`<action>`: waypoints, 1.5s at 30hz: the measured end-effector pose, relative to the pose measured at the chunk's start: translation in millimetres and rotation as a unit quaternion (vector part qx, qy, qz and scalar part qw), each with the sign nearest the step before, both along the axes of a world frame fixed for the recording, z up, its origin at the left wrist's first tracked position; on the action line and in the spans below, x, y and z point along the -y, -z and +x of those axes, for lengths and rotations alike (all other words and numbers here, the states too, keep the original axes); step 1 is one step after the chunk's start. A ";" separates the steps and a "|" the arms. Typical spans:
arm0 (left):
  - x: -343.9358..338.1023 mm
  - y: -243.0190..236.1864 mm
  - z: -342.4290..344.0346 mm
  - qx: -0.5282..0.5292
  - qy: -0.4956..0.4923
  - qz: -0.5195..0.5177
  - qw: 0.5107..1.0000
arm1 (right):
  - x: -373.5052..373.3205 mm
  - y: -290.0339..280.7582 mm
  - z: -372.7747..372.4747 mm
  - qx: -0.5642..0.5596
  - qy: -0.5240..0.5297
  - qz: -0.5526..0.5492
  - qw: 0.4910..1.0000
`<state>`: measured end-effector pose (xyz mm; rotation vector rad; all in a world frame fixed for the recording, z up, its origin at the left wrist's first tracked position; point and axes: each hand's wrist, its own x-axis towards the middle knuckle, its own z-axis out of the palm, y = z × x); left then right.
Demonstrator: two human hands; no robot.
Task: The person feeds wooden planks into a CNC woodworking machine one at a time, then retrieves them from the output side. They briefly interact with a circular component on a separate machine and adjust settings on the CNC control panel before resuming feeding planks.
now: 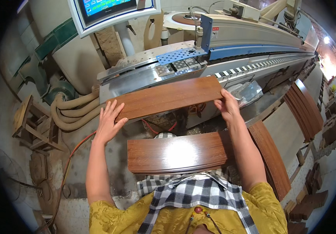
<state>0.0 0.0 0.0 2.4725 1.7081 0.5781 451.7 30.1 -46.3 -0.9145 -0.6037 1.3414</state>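
Observation:
I hold a long reddish-brown wooden plank (168, 95) in front of the machine's metal infeed bed (131, 82). My left hand (111, 121) grips its left end, fingertips on top and thumb at the near edge. My right hand (227, 105) is closed on the right end. A blue perforated plate (174, 55) sits over the bed just beyond the plank. Below the plank, between my forearms, lies a stack of similar glossy planks (152, 154).
A screen (109, 9) stands at upper left, above hoses (64, 115) and a wooden stool (27, 121). More plank stacks (300, 109) lie at right beside a long roller conveyor (250, 68). A red hose (80, 143) runs along the floor at left.

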 end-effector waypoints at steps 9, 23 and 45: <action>-13.1 3.2 5.3 -0.006 -0.027 -0.023 0.999 | -7.7 -2.5 -20.9 -0.170 -0.041 0.004 0.985; -52.4 18.3 -29.9 -0.020 -0.139 0.069 0.988 | -18.8 -26.8 -66.6 0.084 -0.132 -0.016 0.988; -129.0 37.0 -33.4 0.142 -0.202 0.080 0.966 | 200.1 83.6 30.3 0.495 0.239 -0.112 0.828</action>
